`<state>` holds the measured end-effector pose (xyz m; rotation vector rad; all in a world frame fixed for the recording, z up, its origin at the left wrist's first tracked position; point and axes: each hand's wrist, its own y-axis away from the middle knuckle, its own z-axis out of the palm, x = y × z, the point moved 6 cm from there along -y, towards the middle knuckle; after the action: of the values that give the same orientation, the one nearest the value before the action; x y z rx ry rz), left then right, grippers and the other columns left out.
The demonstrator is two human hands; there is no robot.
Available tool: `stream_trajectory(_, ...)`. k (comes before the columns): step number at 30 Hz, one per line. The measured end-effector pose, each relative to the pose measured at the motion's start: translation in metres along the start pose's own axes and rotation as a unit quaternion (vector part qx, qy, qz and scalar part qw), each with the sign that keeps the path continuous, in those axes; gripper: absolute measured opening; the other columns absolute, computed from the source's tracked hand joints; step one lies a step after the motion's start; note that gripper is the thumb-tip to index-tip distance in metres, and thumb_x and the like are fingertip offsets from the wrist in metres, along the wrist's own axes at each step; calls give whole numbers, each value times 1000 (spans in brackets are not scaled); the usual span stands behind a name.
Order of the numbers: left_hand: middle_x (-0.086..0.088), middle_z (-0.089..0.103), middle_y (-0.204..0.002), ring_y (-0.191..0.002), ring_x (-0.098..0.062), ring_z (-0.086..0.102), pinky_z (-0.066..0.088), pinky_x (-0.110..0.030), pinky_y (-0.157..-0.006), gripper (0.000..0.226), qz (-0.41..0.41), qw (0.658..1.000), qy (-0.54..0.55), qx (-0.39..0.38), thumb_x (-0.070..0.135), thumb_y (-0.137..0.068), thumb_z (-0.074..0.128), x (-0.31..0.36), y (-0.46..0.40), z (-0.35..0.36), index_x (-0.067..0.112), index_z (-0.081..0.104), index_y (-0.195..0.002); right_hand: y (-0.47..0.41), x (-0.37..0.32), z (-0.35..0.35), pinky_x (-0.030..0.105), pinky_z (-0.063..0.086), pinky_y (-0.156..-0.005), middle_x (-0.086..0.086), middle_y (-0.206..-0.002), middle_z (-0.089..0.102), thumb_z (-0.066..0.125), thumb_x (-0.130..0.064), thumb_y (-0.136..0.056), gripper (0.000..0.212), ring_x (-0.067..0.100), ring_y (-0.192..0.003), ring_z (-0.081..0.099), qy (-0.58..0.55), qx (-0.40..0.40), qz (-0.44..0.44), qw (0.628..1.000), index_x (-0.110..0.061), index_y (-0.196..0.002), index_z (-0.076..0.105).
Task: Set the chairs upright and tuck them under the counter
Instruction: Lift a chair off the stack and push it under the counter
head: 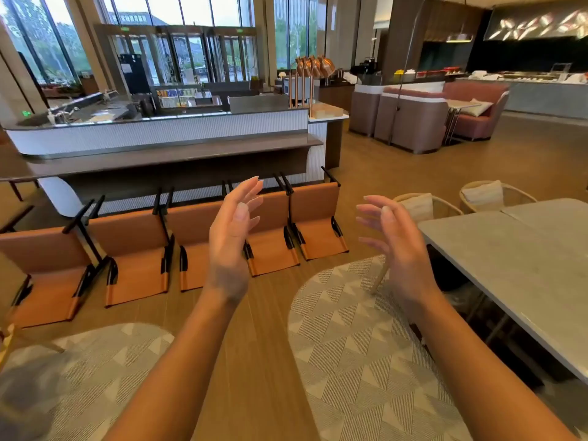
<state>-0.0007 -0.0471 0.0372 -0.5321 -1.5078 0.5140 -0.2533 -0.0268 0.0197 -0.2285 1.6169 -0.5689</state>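
Currently five orange leather chairs with black metal legs (203,243) lie tipped over before the long grey counter (171,154). Left hand (230,237) and right hand (393,246) hover apart, fingers loosely spread, holding nothing.

Toppled orange chairs (203,246) in a close row along the foot of the counter (165,154), black legs jutting up toward its overhang, blocking reach to the recess beneath. Narrow slits only between neighbouring chairs. Open wooden floor (264,313) on the near side of the row, both hands raised above it, holding nothing. Right of the row, grey table (509,265) and wicker chairs (423,206) crowding the passage.
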Motion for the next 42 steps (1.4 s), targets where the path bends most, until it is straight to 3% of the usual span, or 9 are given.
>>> stream_trajectory(4,4,56,-148,-136,-19,54,43,-53,-110,63,-22,999,-8,22,56,-99,32,-44,-57,5,21,49,-148,-65,30,13,45,56,-96,-6,-131,65,37,-48,-107,41,11,-121,63,21,8,23,999,-28,-135,59)
stream_trajectory(22,2,57,-147,-134,-19,55,45,-53,-109,64,-38,999,3,-12,56,-100,33,-199,-214,55,17,49,-149,-240,165,10,40,57,-94,-4,-130,64,36,-45,-108,40,6,-117,64,25,33,55,998,-26,-134,59)
stream_trajectory(33,5,60,-143,-133,-16,56,43,-56,-110,58,-107,994,-2,-16,55,-101,32,-376,-362,145,24,53,-145,-416,317,-25,43,56,-93,-15,-120,69,38,-48,-105,38,7,-115,64,19,35,108,993,-30,-127,63)
stream_trajectory(42,4,59,-144,-132,-15,56,42,-55,-111,58,-153,988,-11,-15,56,-99,32,-501,-491,217,26,53,-144,-580,428,-56,51,55,-96,-13,-117,68,38,-49,-103,32,11,-114,64,25,15,149,988,-37,-119,63)
